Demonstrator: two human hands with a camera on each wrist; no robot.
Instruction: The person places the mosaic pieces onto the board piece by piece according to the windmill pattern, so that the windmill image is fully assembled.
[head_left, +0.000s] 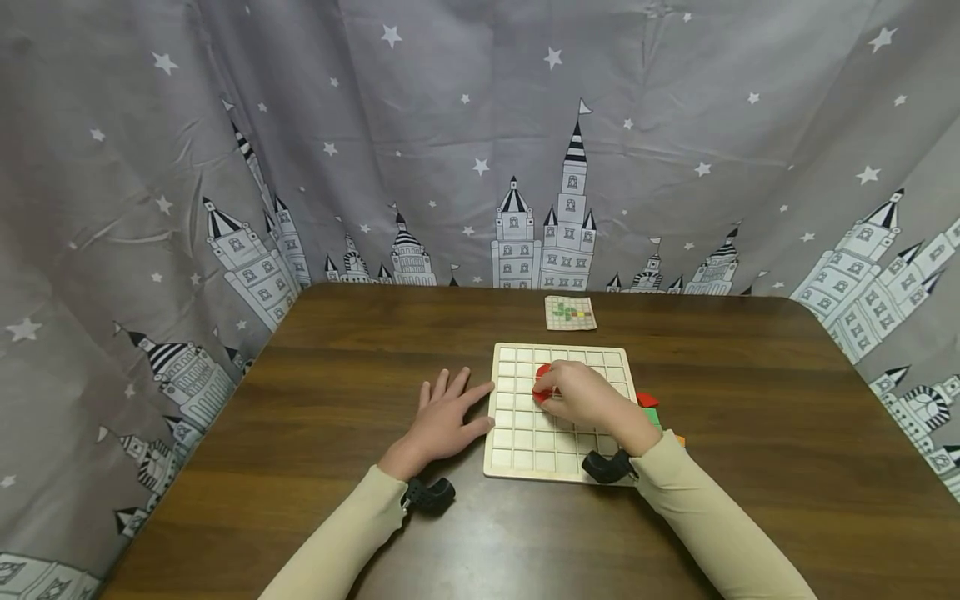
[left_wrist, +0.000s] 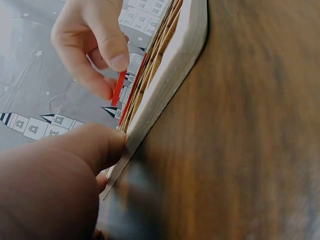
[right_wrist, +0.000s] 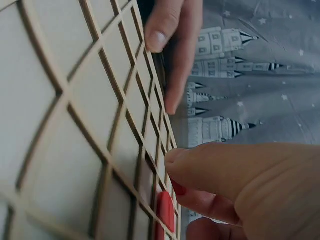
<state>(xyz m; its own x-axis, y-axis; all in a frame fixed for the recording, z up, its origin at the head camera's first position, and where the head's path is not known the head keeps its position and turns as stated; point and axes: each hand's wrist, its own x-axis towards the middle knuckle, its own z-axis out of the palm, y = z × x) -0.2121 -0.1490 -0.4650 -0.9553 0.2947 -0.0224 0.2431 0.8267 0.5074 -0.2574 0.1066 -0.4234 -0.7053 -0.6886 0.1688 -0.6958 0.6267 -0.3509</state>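
In the left wrist view, the red piece [left_wrist: 118, 89] is pinched between the thumb and fingertips of the right hand [head_left: 583, 393], just above the wooden grid board [head_left: 523, 440] and apart from it. It shows edge-on there, its long side running roughly along the board's face; the fingers hide its full outline. A second red piece, the seated one [right_wrist: 166, 211], lies on the board just beside the pinch, at the lower middle of the right wrist frame.

The left hand [head_left: 444, 423] is farther from the held piece; its fingers are straight and spread, hold nothing, and touch the board's left edge.

The board lies flat on the brown wood-grain counter [head_left: 337, 375]. At its right edge are a loose red piece [head_left: 647, 400], a green piece [head_left: 651, 416] and an orange piece [head_left: 679, 440]; above it in the head view lies a pattern card [head_left: 570, 314]. A grey curtain [head_left: 300, 67] printed with castles and stars hangs behind.
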